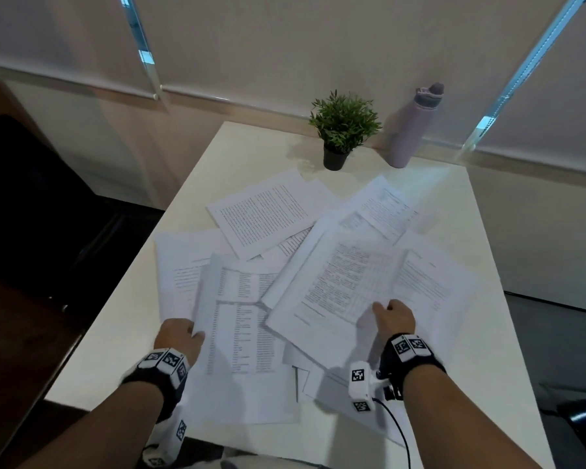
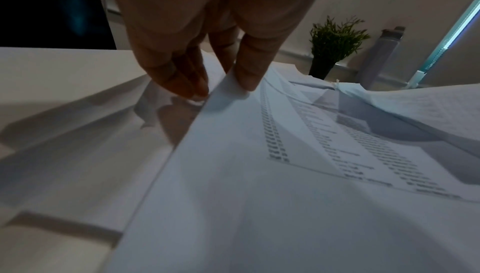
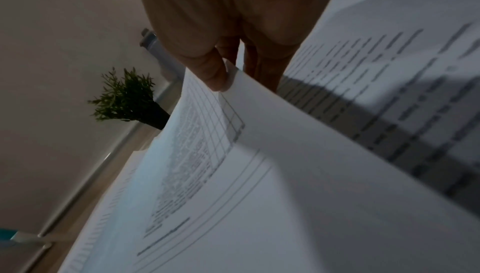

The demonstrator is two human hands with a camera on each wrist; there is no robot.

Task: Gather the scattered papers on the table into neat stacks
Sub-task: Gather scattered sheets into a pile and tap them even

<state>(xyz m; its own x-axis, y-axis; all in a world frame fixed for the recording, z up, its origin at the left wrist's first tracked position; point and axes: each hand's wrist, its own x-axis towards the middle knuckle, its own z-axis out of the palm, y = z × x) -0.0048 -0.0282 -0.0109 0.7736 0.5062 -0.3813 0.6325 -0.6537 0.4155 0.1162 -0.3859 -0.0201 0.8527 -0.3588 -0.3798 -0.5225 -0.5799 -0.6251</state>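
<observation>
Several printed white papers [image 1: 261, 221] lie scattered and overlapping on the white table [image 1: 122, 333]. My left hand [image 1: 180, 333] pinches the left edge of a sheet with printed lists [image 1: 241, 330]; in the left wrist view the thumb [image 2: 249, 74] lies on top of that list sheet [image 2: 285, 154] and the fingers [image 2: 179, 80] go under it. My right hand [image 1: 394, 316] pinches the near edge of a sheet with text and a table [image 1: 339, 286], lifted off the pile. The right wrist view shows its thumb [image 3: 210, 72] on that table sheet [image 3: 207, 154].
A small potted plant [image 1: 342, 130] and a lilac water bottle [image 1: 413, 126] stand at the table's far edge by the wall. A dark chair [image 1: 24, 204] is off to the left. The table's left edge runs beside my left forearm.
</observation>
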